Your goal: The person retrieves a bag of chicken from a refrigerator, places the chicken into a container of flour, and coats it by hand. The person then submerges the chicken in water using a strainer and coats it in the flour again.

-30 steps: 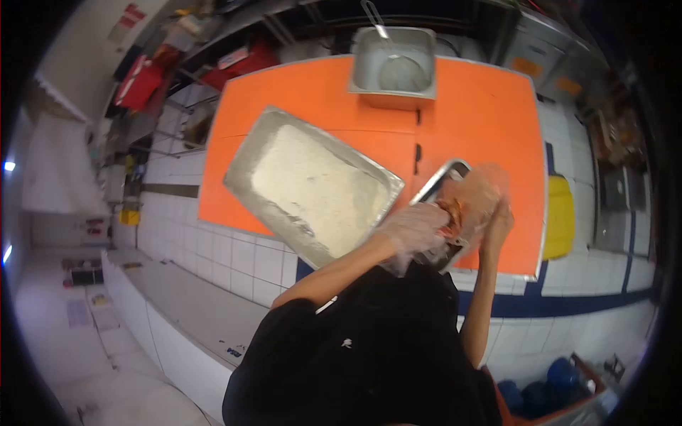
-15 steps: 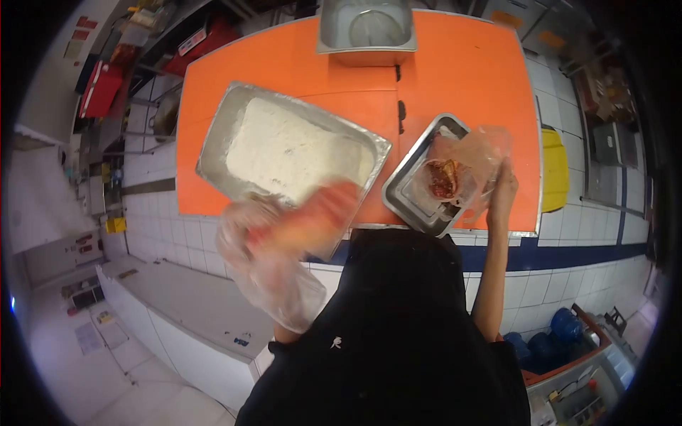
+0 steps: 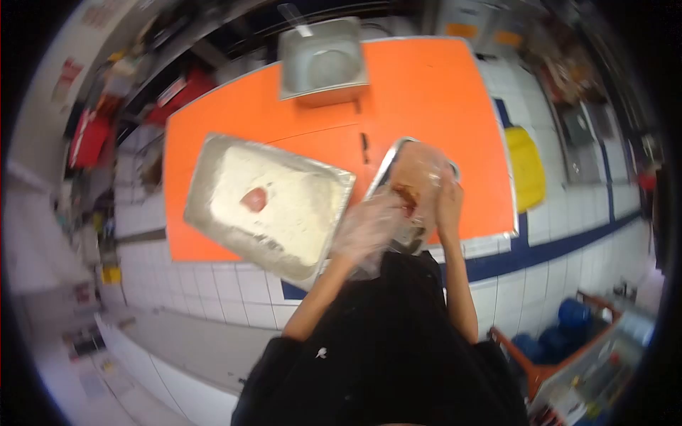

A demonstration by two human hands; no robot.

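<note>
A clear plastic bag (image 3: 420, 167) with pinkish and reddish-brown contents lies tipped over a small metal tray (image 3: 383, 165). My right hand (image 3: 449, 202), bare, grips the bag's right side. My left hand (image 3: 369, 226), in a loose clear plastic glove, is at the bag's open mouth, by the dark red contents (image 3: 406, 199). Motion blur hides its fingertips, so I cannot tell whether they hold anything. To the left, a large metal pan (image 3: 200, 206) holds white flour (image 3: 298, 202). One pink piece of raw meat (image 3: 253, 199) rests on the flour.
A deep metal container (image 3: 323, 92) stands at the back of the orange table (image 3: 426, 92), with a clear-handled utensil (image 3: 295, 20) at its rim. Beyond the table's right edge is a yellow object (image 3: 524, 168). A long pale counter (image 3: 192, 348) is at lower left.
My left hand has moved right, from the pan's near edge to the bag. The raw meat it held is gone from it, and a piece now lies on the flour. The view has shifted.
</note>
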